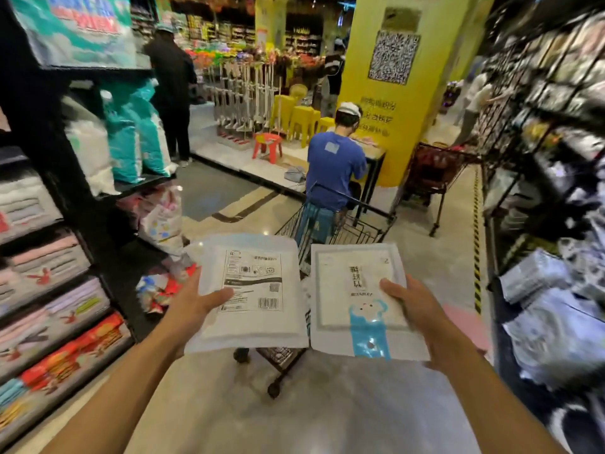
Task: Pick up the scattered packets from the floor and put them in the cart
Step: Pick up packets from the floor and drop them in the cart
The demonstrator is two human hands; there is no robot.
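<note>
Cart (366,232) ahead; left hand (193,304) grips barcode packet (258,309), right hand (417,304) bear packet (347,290).

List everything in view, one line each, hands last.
left packet: one, white, barcode label, held before the cart
right packet: one, white, blue bear print, beside it
cart: one, black wire, behind the packets
red cart: one, red, by the pillar
pillar: one, yellow, centre back
yellow stools: about three, yellow, left of pillar
red stool: one, red, before them
seated person: one, blue shirt, beyond the cart
left hand: one, grips left packet
right hand: one, grips right packet
</note>
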